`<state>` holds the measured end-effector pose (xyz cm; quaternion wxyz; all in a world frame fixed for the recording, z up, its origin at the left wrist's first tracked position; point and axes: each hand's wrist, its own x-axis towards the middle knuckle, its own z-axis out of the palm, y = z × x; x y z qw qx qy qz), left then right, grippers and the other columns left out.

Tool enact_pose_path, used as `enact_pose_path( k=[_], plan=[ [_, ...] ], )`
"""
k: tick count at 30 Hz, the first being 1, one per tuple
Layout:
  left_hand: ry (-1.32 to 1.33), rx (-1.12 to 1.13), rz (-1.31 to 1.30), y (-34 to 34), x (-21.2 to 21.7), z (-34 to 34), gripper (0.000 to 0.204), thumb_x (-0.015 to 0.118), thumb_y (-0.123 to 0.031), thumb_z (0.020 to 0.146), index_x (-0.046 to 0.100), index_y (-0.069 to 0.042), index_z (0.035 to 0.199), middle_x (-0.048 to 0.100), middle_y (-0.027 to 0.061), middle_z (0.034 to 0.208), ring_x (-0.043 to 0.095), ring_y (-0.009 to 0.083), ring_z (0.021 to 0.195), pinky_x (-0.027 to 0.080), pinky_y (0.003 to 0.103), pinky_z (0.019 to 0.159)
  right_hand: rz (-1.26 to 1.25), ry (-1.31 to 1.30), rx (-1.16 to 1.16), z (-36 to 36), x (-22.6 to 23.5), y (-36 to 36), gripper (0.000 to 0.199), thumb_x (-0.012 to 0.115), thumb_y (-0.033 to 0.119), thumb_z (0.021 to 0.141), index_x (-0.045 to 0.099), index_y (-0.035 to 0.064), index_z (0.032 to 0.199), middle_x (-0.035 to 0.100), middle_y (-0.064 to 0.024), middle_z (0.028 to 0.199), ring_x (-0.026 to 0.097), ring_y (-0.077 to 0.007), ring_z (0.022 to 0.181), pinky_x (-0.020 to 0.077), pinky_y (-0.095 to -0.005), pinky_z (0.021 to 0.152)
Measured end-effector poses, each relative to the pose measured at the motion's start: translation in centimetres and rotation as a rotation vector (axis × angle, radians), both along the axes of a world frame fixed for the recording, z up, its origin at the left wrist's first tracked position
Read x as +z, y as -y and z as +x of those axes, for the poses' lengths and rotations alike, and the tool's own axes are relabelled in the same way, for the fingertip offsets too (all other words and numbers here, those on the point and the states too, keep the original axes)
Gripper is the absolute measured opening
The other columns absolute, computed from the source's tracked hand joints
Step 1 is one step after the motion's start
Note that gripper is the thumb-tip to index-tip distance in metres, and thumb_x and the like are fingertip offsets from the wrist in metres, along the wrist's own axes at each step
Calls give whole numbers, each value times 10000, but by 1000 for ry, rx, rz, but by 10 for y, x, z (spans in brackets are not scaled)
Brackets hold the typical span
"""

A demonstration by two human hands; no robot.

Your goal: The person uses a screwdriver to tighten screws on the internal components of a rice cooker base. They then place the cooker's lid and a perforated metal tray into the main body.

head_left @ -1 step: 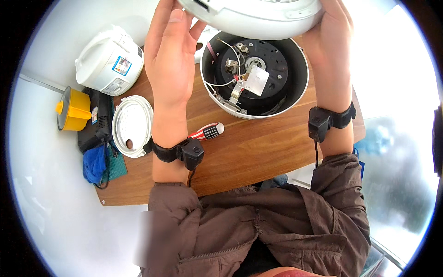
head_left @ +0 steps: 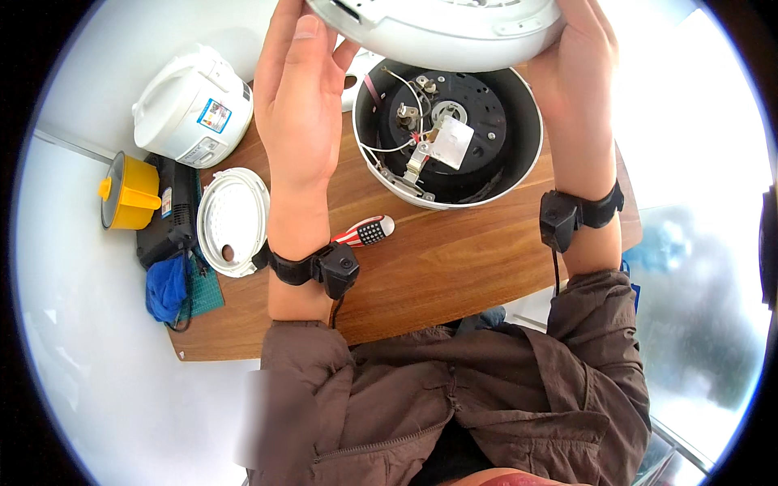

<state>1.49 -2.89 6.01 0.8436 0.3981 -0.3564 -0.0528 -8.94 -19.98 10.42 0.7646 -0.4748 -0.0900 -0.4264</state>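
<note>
Both my hands hold up a white round appliance cover (head_left: 442,28) at the top of the view. My left hand (head_left: 304,105) grips its left edge and my right hand (head_left: 571,89) its right edge. Right below the cover stands an opened round cooker body (head_left: 454,198) with a white rim and a black inside. Loose wires, a metal bracket and a small square plate show in it. A screwdriver (head_left: 365,232) with a red, white and black handle lies on the wooden table (head_left: 454,267), partly under my left wrist.
A whole white rice cooker (head_left: 190,105) stands at the table's far left. A white round inner lid (head_left: 231,219) lies near my left wrist. At the left edge sit a yellow funnel-shaped part (head_left: 126,193), a black device (head_left: 174,211) and a blue cloth (head_left: 168,287).
</note>
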Motion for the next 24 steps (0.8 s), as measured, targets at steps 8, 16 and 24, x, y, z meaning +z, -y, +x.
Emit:
enact_pose_path(
  k=[8,16,24],
  plan=[
    [-29,95,-45,-9,5,1,404,510,-215,1075,522,56,1375,646,140,1313,634,203,1203,508,339,1020,-22,-177,-69,-13,6,-41,480,484,164,1071,408,-99,1466,579,-205,1371,563,-254,1270,474,-376,1054],
    [-166,224,-35,-27,1,26,309,567,-182,1050,589,32,1273,678,114,1259,659,189,1146,519,343,1000,-246,-218,12,-34,5,-14,486,454,283,1091,432,-34,1459,610,-185,1320,626,-236,1121,521,-380,960],
    [-129,10,105,-23,-7,32,423,546,-144,1036,541,74,1398,692,142,1255,694,203,1109,568,338,946,-1014,-555,-787,-21,-1,-3,614,370,416,1113,404,-48,1514,443,-222,1543,495,-346,1363,393,-443,1161]
  ],
)
